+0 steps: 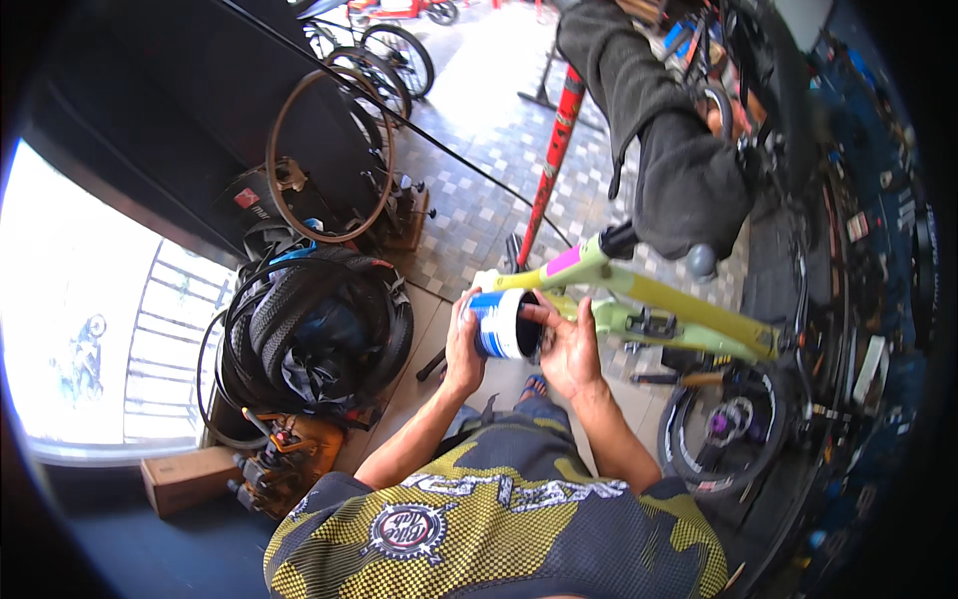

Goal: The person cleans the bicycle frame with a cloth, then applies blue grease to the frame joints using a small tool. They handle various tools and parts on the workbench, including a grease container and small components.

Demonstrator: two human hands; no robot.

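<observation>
One left hand [462, 349] holds the tilted tub [493, 324]; the right hand [572, 352], thumb wide, puts fingers [546, 319] inside (contents hidden); loose hold could drop it.

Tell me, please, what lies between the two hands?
The head view shows a blue-and-white tub between the left hand and the right hand.

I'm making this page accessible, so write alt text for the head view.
A person's left hand holds a blue-and-white tub, with the right hand at its open mouth. Ahead is a yellow-green bicycle frame; black tires are heaped at left.
</observation>
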